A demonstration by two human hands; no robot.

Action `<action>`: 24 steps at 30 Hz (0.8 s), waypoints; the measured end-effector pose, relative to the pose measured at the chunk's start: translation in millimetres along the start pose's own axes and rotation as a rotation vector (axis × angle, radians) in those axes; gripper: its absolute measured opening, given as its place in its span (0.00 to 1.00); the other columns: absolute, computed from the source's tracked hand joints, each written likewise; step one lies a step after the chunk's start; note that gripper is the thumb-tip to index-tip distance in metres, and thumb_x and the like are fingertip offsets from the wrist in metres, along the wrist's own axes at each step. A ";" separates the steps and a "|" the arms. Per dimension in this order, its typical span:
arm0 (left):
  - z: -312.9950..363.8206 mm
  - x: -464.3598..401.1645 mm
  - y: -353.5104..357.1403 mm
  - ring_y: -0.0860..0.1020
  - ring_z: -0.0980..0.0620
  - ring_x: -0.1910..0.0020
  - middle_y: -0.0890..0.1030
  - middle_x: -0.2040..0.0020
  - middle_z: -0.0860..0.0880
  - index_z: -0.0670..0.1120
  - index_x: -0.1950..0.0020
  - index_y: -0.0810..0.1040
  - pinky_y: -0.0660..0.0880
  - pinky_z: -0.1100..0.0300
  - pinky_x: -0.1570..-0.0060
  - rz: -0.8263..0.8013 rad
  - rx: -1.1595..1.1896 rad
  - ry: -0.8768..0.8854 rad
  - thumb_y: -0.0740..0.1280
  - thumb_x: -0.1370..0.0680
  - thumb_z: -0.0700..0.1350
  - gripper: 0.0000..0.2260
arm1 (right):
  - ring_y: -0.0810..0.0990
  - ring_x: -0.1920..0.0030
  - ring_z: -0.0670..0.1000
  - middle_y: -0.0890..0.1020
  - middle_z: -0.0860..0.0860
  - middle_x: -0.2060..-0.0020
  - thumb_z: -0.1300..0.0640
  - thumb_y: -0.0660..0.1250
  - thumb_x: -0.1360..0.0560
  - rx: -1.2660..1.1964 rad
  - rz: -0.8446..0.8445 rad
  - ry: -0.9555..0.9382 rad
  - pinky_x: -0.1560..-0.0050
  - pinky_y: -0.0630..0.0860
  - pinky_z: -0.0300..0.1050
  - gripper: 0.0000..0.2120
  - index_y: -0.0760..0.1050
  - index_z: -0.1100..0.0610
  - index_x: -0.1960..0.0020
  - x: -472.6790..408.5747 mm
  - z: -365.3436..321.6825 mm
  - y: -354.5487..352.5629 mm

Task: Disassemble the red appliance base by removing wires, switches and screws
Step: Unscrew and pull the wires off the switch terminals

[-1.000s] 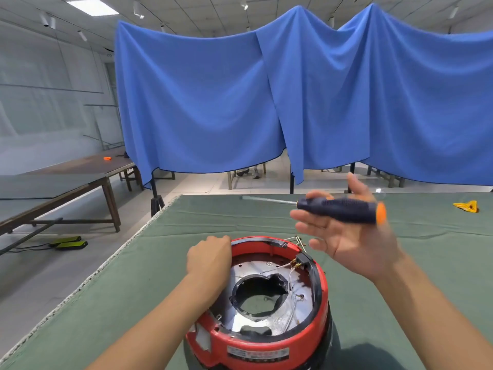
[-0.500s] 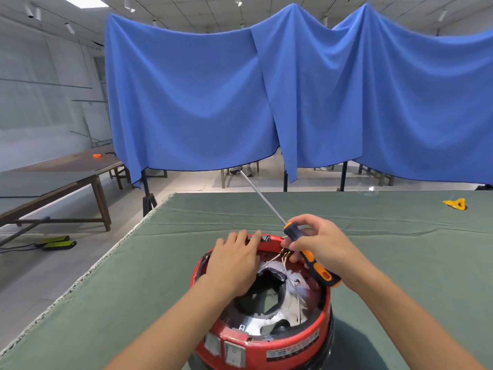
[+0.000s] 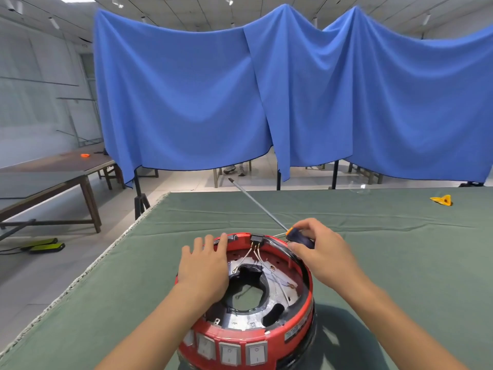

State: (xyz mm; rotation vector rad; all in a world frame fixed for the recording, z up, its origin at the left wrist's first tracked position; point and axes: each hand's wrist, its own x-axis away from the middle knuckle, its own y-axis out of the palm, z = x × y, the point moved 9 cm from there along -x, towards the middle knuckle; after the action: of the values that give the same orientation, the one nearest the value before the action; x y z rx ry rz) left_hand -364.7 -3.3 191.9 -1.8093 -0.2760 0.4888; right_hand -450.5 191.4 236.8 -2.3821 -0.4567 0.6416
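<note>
The red appliance base (image 3: 298, 329) stands upside down on the green table near its front edge, with a silver inner plate and a dark central opening. Several white rocker switches (image 3: 229, 352) line its near wall. A black switch block (image 3: 257, 238) sits on the far rim, and thin wires (image 3: 262, 256) run from it down to the plate. My left hand (image 3: 204, 265) lies flat on the left rim with straight fingers. My right hand (image 3: 318, 252) grips the dark handle of a screwdriver (image 3: 256, 201) at the right rim, its long shaft pointing up and away to the left.
The green cloth table (image 3: 373, 249) stretches far to the right and back. A small yellow object (image 3: 442, 200) lies at the far right. A blue curtain (image 3: 266, 97) hangs behind the table. A wooden table (image 3: 53, 172) stands off to the left.
The base has turned so its white switches face me. My right hand, which held the screwdriver level in the air, has come down to the right rim. My left hand has flattened on the left rim.
</note>
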 end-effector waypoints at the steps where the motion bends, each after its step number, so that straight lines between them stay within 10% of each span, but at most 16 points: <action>1: -6.6 0.9 2.9 0.62 0.42 0.33 0.61 0.29 0.44 0.49 0.22 0.43 0.63 0.49 0.40 -0.013 0.033 -0.012 0.55 0.20 0.52 0.30 | 0.80 0.52 0.47 0.83 0.39 0.57 0.53 0.71 0.27 -0.005 -0.012 -0.019 0.48 0.76 0.48 0.08 0.74 0.43 0.52 0.8 -2.6 1.7; 12: -35.6 2.8 15.1 0.60 0.38 0.31 0.58 0.29 0.37 0.42 0.23 0.42 0.63 0.45 0.35 -0.184 0.021 -0.203 0.59 0.23 0.50 0.35 | 0.80 0.51 0.51 0.82 0.42 0.57 0.41 0.62 0.24 0.443 0.081 -0.191 0.62 0.64 0.44 0.09 0.75 0.43 0.50 4.4 -27.0 4.5; 17: -21.3 -21.3 -3.7 0.65 0.41 0.35 0.65 0.33 0.40 0.40 0.31 0.61 0.64 0.50 0.37 -0.006 0.080 -0.136 0.58 0.22 0.50 0.23 | 0.79 0.55 0.50 0.81 0.44 0.61 0.33 0.60 0.26 0.547 0.055 -0.176 0.65 0.64 0.44 0.17 0.75 0.47 0.55 1.4 -16.1 5.3; 24: -19.4 -40.2 9.7 0.62 0.42 0.31 0.62 0.27 0.45 0.51 0.23 0.51 0.61 0.46 0.35 -0.026 0.179 -0.045 0.55 0.20 0.48 0.27 | 0.73 0.62 0.51 0.76 0.44 0.67 0.34 0.60 0.25 0.583 0.023 -0.172 0.70 0.59 0.42 0.17 0.70 0.47 0.62 3.3 -11.7 5.0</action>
State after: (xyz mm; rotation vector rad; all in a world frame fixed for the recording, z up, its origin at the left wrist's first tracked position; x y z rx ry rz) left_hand -391.9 -39.9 194.6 -1.6209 -0.2775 0.5202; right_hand -440.7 183.5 240.5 -1.7909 -0.2650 0.8594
